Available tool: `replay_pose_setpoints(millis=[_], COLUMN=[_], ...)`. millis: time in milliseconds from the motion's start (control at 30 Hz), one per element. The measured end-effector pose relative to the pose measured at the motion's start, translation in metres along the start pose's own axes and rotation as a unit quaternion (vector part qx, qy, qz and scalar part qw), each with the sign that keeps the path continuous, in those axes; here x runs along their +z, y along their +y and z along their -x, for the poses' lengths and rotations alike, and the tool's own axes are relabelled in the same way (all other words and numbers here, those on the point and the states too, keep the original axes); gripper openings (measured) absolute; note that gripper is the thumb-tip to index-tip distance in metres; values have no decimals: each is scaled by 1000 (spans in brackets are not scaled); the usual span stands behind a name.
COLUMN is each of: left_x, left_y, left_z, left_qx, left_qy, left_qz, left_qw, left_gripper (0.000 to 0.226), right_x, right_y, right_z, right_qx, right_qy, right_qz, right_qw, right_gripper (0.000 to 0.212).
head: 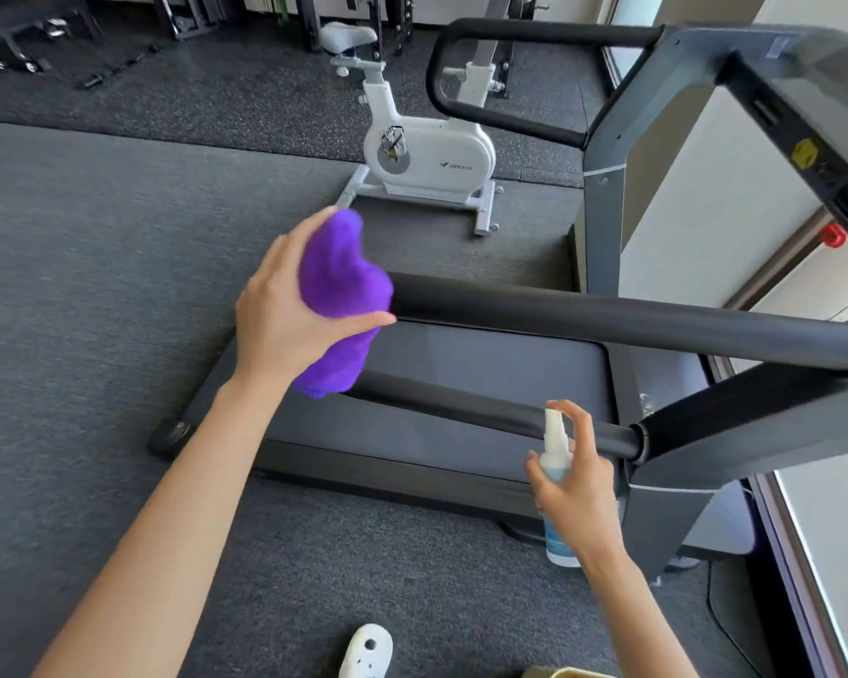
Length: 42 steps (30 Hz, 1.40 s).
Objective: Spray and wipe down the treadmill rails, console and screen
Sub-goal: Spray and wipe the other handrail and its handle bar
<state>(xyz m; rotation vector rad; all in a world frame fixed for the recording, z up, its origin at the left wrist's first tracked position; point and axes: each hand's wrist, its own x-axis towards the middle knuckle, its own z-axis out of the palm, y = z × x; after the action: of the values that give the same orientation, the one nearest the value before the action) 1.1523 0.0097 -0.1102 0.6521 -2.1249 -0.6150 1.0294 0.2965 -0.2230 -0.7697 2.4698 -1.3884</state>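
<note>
At the left, a purple cloth (pixel 341 286) is gripped by the left hand (pixel 285 310), the fingers curled over its top and the thumb closed beneath it. The cloth is bunched into a pad and held against the free end of the near rail (pixel 608 325), with its loose tail hanging below the hand. This grip is judged to suit wiping, since the padded face is presented to the foam sleeve and the end of the rail is wrapped by it.

Behind the cloth, a white exercise bike (pixel 427 154) is parked on the dark floor mat (pixel 69 237). The word "MERACH" can be read on its housing.

Toward the centre, the treadmill deck (pixel 485 364) lies below the rails. A white shoe (pixel 365 650) is seen at the lower edge.

To the right of centre, a spray bottle (pixel 556 462) is held upright by the right hand (pixel 576 486), the fingers wrapped round its body and one finger set on top of the white pump head. The nozzle is placed just beside the lower bar (pixel 534 423), so that the next stretch can be wetted without the cloth being released. The print on the bottle's blue label is too small to be read.

At the far right, the console (pixel 804 100) is mounted above the uprights. A yellow sticker is carried on it; its writing cannot be made out. The console and screen are judged not yet treated.
</note>
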Motion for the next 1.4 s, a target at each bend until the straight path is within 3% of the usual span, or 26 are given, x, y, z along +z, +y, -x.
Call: replay_pose_setpoints(millis=[100, 167, 333, 500, 600, 667, 1000, 1167, 1400], left_x=[12, 34, 84, 113, 133, 149, 220, 254, 287], left_y=[-34, -38, -20, -9, 4, 16, 75, 116, 168], left_z=[28, 46, 59, 66, 69, 73, 103, 115, 144], left_qx=[-141, -209, -345, -483, -568, -593, -619, -657, -687], left_qy=[60, 139, 328, 371, 367, 365, 309, 261, 142], left_qz=[93, 121, 148, 223, 287, 301, 304, 311, 334], left_qw=[984, 960, 867, 761, 679, 651, 655, 635, 630], left_gripper=[93, 86, 94, 100, 106, 109, 108, 105, 100], right_x=[3, 7, 11, 4, -3, -9, -54, -82, -111], right_y=[0, -1, -9, -9, -5, -1, 31, 46, 56], right_z=[-1, -3, -12, -15, -13, -10, 5, 19, 39], right_qx=[-1, -1, -13, -19, -9, -4, 11, 26, 45], right_qy=[-9, -17, -19, -3, 6, 10, 36, 70, 111], right_qz=[3, 4, -9, -10, -15, -16, 3, -3, 10], right_qw=[1000, 1000, 1000, 1000, 1000, 1000, 999, 997, 993], right_gripper=[60, 60, 58, 59, 59, 60, 64, 69, 64])
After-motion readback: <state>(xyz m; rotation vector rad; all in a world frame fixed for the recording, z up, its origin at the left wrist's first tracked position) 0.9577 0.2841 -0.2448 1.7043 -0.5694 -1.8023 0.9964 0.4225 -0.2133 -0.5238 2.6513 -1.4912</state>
